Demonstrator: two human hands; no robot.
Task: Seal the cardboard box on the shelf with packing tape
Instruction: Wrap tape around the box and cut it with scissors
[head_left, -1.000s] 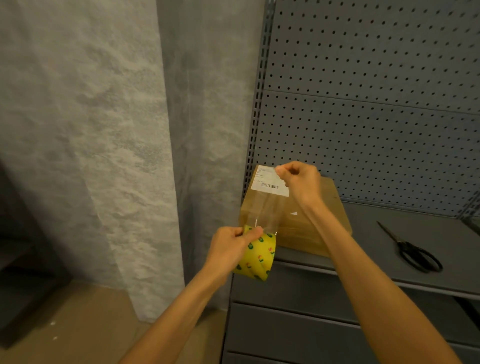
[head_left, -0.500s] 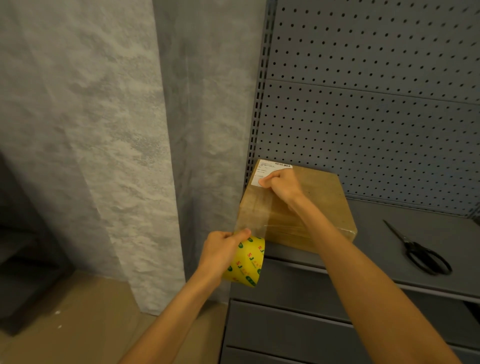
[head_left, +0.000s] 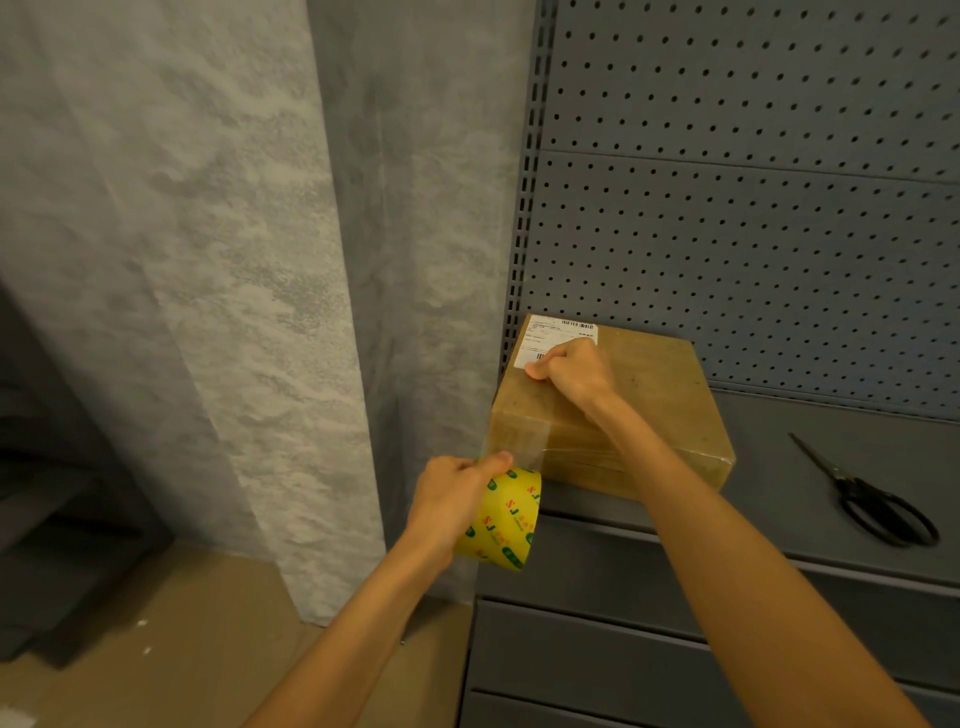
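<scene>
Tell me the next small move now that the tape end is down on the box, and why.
Probably slide the right hand back along the clear tape strip to press it flat. It pins the end near the label, while the left hand holds the tape roll below the box edge.

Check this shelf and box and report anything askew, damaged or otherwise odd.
Two small things. The cardboard box sits turned at an angle to the shelf edge. The clear tape strip that the right hand presses down runs toward the shipping label. Nothing looks damaged.
</scene>
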